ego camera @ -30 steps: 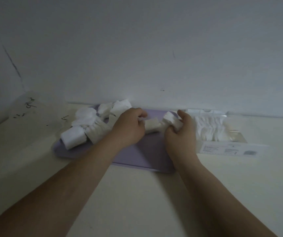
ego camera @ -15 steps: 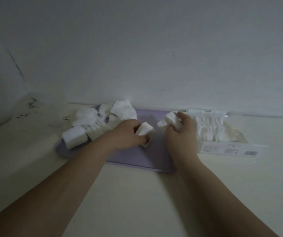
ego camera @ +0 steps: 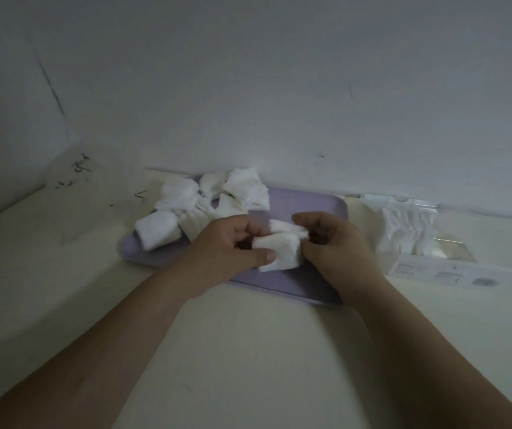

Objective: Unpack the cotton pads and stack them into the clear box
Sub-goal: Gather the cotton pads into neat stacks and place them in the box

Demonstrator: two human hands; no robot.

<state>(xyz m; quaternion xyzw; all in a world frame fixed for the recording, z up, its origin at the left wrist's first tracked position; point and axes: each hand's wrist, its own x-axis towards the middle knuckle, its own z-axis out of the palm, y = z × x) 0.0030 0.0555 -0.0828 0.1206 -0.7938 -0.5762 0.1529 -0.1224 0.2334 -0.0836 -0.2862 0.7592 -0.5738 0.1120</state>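
Both hands share one grip on a small bundle of cotton pads (ego camera: 281, 250): the left hand (ego camera: 233, 249) pinches its near edge under the thumb, and the right hand (ego camera: 335, 239) closes on its far right end. The bundle's long axis runs left to right between them, above the purple tray (ego camera: 307, 205). The clear box (ego camera: 415, 233), already partly filled with pads, lies to the right, nearer the right hand. Behind the left hand sits one loose heap of pads (ego camera: 205, 202), too jumbled to count. All of it rests on the desk (ego camera: 248, 351).
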